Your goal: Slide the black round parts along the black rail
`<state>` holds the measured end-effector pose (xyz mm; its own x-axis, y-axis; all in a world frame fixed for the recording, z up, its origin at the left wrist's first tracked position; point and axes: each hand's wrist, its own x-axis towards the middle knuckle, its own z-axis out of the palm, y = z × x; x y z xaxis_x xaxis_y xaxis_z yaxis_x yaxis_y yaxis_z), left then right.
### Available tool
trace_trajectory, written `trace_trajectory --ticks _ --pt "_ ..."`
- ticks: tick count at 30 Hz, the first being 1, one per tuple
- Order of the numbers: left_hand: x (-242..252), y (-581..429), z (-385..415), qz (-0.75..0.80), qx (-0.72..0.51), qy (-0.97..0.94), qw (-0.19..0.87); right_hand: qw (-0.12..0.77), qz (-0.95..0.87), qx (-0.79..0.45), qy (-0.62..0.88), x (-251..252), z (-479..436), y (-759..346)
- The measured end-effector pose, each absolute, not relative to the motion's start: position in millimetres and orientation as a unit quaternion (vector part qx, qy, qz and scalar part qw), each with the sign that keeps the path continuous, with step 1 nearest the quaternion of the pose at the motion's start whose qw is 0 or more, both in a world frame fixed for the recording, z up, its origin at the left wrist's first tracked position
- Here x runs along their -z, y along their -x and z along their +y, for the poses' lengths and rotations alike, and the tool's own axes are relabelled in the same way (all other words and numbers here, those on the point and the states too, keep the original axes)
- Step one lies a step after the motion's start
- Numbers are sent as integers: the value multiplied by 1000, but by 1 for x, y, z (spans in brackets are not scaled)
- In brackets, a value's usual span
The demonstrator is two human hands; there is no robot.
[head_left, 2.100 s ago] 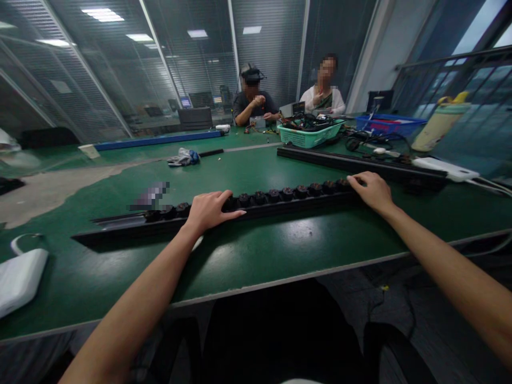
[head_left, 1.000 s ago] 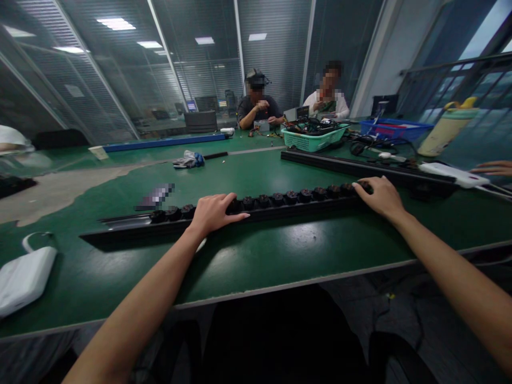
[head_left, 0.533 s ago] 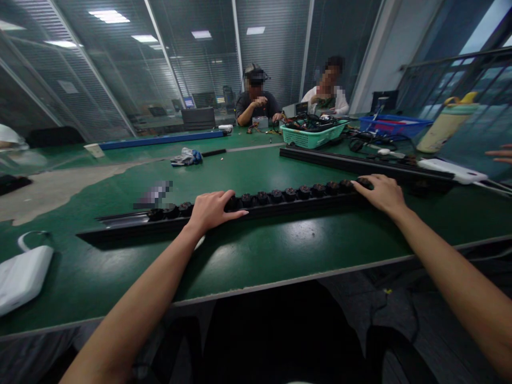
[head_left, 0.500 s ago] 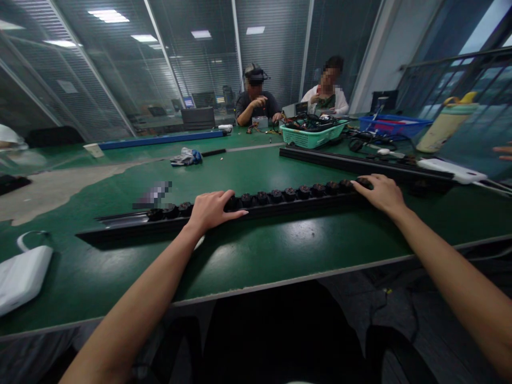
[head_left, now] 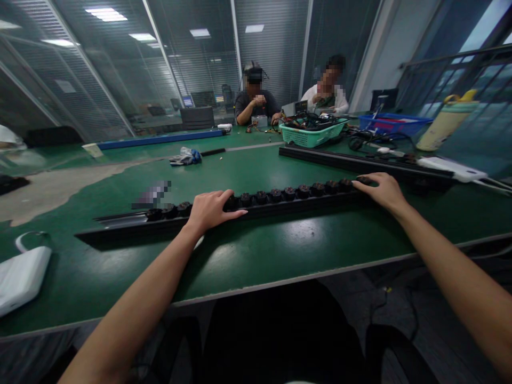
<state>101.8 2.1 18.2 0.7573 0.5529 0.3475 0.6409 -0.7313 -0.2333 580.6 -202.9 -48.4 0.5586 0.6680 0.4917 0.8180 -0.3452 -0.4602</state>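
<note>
A long black rail [head_left: 124, 232] lies slantwise across the green table in front of me, its left end nearer to me. Along its channel sits a row of round black parts [head_left: 274, 196]; the left stretch of the channel holds none. My left hand [head_left: 210, 208] is closed around the rail left of its middle, thumb along the near side and fingers over the top. At the right end of the row, my right hand [head_left: 380, 190] grips the rail, its thumb on top by the last round parts. The rail's far right end is hidden behind that hand.
Behind the right hand lies a second black rail [head_left: 340, 158]. Beyond stand a green basket [head_left: 308, 138] of cables, a blue basket [head_left: 394, 125] and a bottle [head_left: 446, 125]. A white device [head_left: 26, 277] sits at left, gloves [head_left: 186, 156] farther back. Two people sit opposite.
Both hands keep their places on the rail, the right one shifting only slightly. Across the table, the right-hand person's raised hand has moved a little.
</note>
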Motion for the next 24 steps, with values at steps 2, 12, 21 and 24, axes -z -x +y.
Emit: trace_trajectory --ticks 2,12,21,24 --pt "-18 -102 2 -322 131 921 174 352 -452 126 810 47 -204 -578" --pt "-19 -103 1 -328 135 920 165 389 -411 115 817 42 -207 -568" --pt "-19 -103 1 -327 132 920 169 382 -416 113 818 45 -208 -572" --pt "-20 -103 1 -322 133 921 172 387 -416 118 815 48 -207 -576"
